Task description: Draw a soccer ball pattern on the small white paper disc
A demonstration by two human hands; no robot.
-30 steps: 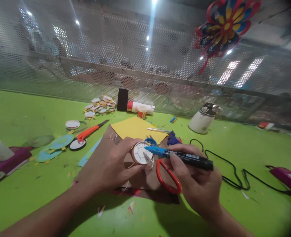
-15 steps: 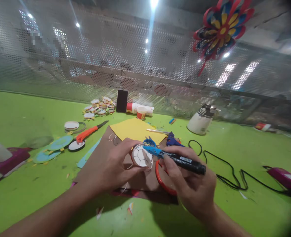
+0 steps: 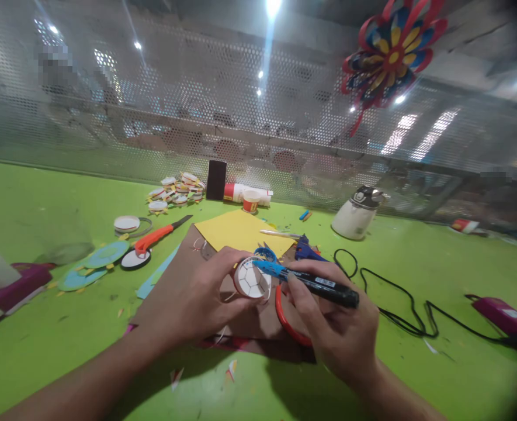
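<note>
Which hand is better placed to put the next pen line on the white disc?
Right, probably. The right hand grips the black marker with the blue tip, whose tip sits on the small white round disc with drawn lines. The left hand is busy pinching that disc by its edge.

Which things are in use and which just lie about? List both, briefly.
In use: left hand, holding the white disc; right hand, holding the blue-tipped marker to it.
Lying about: red scissors, yellow sheet, orange knife, pile of discs, white jug.
</note>
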